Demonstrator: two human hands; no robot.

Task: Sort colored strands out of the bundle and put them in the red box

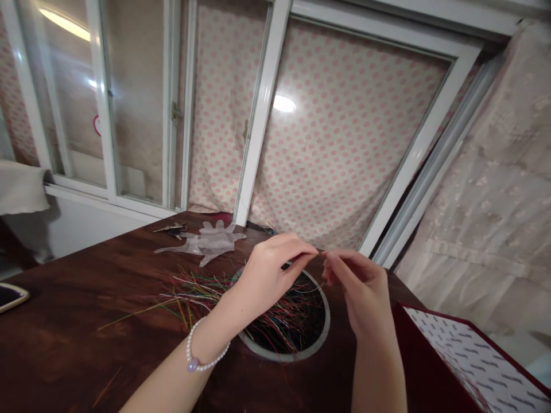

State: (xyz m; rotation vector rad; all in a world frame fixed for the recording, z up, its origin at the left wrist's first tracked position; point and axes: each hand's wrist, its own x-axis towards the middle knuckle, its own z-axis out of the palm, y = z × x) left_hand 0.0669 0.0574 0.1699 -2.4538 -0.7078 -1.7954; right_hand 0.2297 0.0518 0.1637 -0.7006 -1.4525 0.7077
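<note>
My left hand [275, 269], with a beaded bracelet [209, 362] on its wrist, is raised over a round grey-rimmed opening [325, 330] in the dark table. Its thumb and forefinger are pinched together on something too thin to make out. Just right of it, almost touching fingertip to fingertip, my right hand [357, 281] is also pinched, its other fingers curled. A thin pale strand curves below the hands. Many coloured wires [279, 315] lie in the round opening, and their ends spread left over its rim onto the table.
Clear plastic gloves [210, 241] and keys [172, 229] lie at the table's back. A phone [12, 296] is at the left edge. An open dark red box [465, 355] with patterned lining stands at the right. Behind are windows and curtains.
</note>
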